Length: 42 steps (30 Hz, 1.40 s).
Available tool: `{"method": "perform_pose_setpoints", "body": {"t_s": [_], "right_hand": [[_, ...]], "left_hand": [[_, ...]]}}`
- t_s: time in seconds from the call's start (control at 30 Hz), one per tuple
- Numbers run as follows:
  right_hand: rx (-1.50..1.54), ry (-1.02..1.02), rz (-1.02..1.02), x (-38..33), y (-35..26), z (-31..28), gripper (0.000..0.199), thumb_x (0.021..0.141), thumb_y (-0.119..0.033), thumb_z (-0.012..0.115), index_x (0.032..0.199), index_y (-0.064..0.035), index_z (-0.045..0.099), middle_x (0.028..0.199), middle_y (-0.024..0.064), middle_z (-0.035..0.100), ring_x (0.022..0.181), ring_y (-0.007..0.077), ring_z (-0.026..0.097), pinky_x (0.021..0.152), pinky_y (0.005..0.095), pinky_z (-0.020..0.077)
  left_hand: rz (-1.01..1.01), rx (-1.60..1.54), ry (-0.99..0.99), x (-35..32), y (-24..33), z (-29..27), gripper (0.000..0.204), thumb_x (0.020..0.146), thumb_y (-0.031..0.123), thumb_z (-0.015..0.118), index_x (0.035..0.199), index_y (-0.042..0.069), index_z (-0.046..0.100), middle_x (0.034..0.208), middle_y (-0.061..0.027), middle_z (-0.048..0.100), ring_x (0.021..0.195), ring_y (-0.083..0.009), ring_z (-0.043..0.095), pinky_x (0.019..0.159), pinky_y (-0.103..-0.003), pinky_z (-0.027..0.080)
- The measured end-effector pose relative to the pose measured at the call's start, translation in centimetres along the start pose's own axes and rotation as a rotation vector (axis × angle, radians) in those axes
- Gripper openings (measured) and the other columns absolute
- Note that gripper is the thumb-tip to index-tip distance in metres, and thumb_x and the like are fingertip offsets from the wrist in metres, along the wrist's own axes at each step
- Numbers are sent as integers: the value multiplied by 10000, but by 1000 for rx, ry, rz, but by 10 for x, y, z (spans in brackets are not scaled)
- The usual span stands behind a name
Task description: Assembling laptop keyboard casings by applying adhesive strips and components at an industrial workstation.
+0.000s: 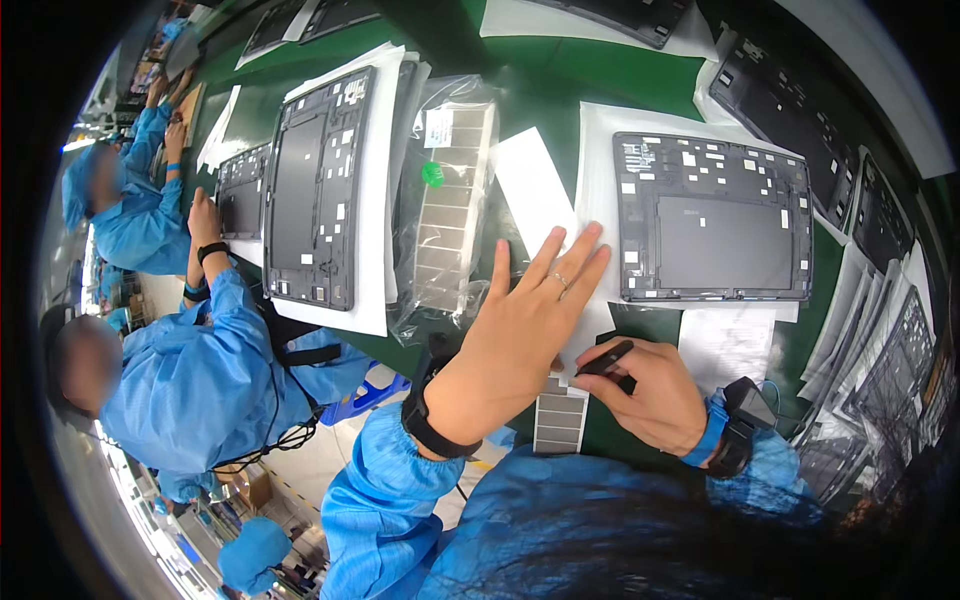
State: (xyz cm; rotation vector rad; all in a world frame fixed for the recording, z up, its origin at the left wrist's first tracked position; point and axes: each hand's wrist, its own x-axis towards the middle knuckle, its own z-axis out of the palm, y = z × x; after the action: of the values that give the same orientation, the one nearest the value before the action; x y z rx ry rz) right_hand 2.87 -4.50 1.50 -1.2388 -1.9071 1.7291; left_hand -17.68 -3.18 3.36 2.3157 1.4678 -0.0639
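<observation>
While the left hand (520,330) lies palm down with its fingers straight and spread, the right hand (655,395) grasps a slim black tool (612,358) between thumb and fingers. The left thumb is mostly hidden, so whether it presses on anything cannot be told.

Just below the hands, a strip (560,418) of grey rectangles lies close to the wearer's body, its far end partly covered by them. Whether the tool touches the strip is unclear. The near edge of the green bench (640,72) is largely hidden by the blue gown (560,510). The broadest stretch of green runs beyond the hands, toward the far edge; a narrower patch shows right of the right hand. To the left, the room is tight.

Counted: one tool; two strips, the second inside one clear bag (405,290) bearing one round green sticker (433,175); one white card (535,180), reaching toward the left fingertips. One dark shell (735,240) sits on white sheets at right, two shells at left, and at least three along the far edge. More are stacked at far right. Two co-workers in blue sit nearest at left.
</observation>
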Motion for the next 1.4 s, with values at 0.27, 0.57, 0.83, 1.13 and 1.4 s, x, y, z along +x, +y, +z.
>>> {"method": "perform_pose_setpoints", "body": {"t_s": [0.27, 0.57, 0.83, 1.13, 1.4], "right_hand": [[-90, -59, -80, 13, -6, 3, 166, 961, -164, 701, 1019, -9, 705, 896, 166, 693, 792, 389, 681, 723, 459, 533], [85, 58, -57, -1, -12, -29, 119, 976, -87, 705, 1034, 17, 704, 926, 153, 746, 831, 298, 741, 764, 376, 578], [238, 1242, -48, 11, 60, -159, 249, 1017, -194, 724, 1099, 39, 695, 957, 96, 744, 888, 141, 717, 754, 277, 559], [237, 1362, 20, 34, 95, -177, 226, 1012, -191, 725, 1103, 16, 714, 904, 100, 756, 839, 131, 713, 708, 258, 528], [61, 1417, 2, 39, 82, -171, 153, 995, -123, 722, 1042, 23, 720, 842, 106, 764, 738, 131, 699, 658, 276, 518]], "left_hand": [[-14, -188, 10, 2, -10, -4, 1129, 681, 21, 862, 1653, 143, 301, 1749, -57, 207, 1589, -366, 246, 1232, -683, 273], [14, -211, -53, 3, -16, -19, 1103, 687, -17, 841, 1644, 142, 318, 1747, -68, 215, 1580, -373, 265, 1244, -629, 291], [195, -119, -18, 77, 46, -24, 981, 786, 259, 861, 1605, 52, 361, 1703, -158, 278, 1544, -407, 317, 1257, -558, 281], [322, -45, 197, 197, 109, 36, 892, 822, 413, 818, 1511, -31, 464, 1634, -146, 383, 1499, -352, 379, 1214, -638, 302], [334, -59, 205, 197, 105, 38, 929, 804, 421, 829, 1533, -11, 450, 1642, -109, 368, 1514, -335, 352, 1219, -639, 295]]}}
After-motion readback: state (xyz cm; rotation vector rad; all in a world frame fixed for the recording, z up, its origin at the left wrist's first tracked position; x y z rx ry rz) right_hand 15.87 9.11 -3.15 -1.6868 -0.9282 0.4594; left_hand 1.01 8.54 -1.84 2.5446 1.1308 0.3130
